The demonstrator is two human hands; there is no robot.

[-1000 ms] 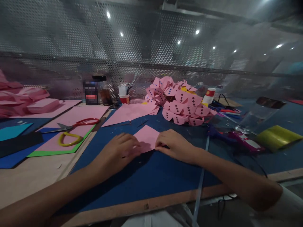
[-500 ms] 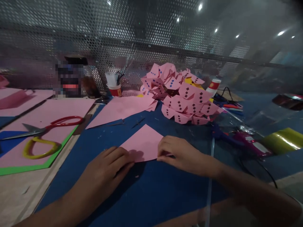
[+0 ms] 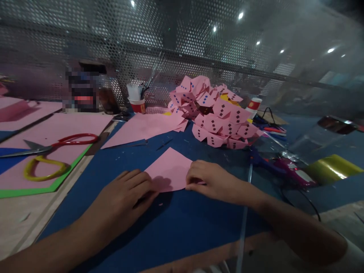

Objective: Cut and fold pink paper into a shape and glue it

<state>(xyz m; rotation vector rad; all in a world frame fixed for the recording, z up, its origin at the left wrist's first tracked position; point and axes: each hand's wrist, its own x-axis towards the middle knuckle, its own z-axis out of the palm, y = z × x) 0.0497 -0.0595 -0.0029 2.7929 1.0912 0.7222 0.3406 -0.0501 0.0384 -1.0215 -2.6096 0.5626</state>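
A folded piece of pink paper lies on the blue table surface, its point facing away from me. My left hand has its fingers closed on the paper's left corner. At the right corner my right hand pinches the paper between thumb and fingers. The lower edge of the sheet runs between both hands. Beyond it is a heap of folded pink paper pieces with dark and blue diamond marks. A larger pink sheet lies at the far left of the blue surface.
Scissors with red and yellow handles lie on pink, blue and green sheets at left. A paper cup holding sticks stands at the back. On the right are a glue gun, a yellow roll and a clear jar.
The view has shifted slightly. Both hands keep their hold on the pink paper's corners, and the paper looks the same.
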